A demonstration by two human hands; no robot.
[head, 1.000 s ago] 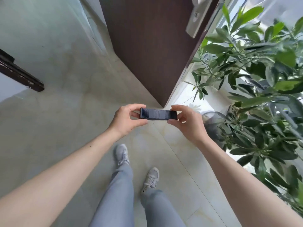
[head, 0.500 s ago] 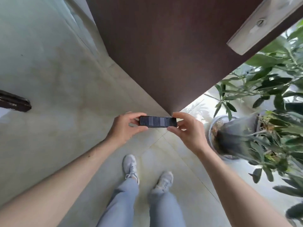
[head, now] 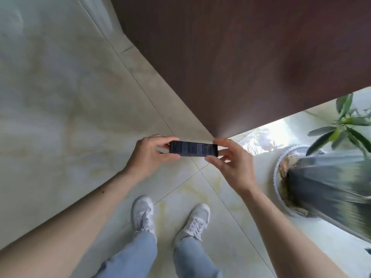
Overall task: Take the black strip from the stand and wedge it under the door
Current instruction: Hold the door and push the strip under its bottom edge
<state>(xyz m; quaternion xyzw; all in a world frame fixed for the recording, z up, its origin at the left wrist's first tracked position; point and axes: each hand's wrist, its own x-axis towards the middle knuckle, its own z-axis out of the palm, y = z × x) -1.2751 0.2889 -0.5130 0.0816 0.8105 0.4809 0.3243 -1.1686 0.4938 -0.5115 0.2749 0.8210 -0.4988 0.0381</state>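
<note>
One tiled floor fills most of the head view: pale, glossy, marble-veined stone cut by thin grout lines that cross just below the hands. One door, a dark brown slab with a fine wood grain, stands over the upper right; its bottom corner comes to a point just above and behind the strip, and its lower edge runs away up-left along the floor and up-right toward the window side. The floor to the left of the door is open and bare, with wide room to move; to the right the space is tighter, taken by one potted plant, its round pot with a scalloped pale rim blurred by motion, with long green leaves above it.

Two bare forearms reach in from the lower corners. Two legs in light blue jeans end in two white laced sneakers, standing apart on the tiles below the hands.

The left hand pinches the left end of the one black strip between thumb and fingers; the right hand pinches its right end the same way. The strip is held level in the air between them, well above the floor, just in front of the door's lower corner. It is a flat, oblong piece with three groups of fine ridges across its top face.
</note>
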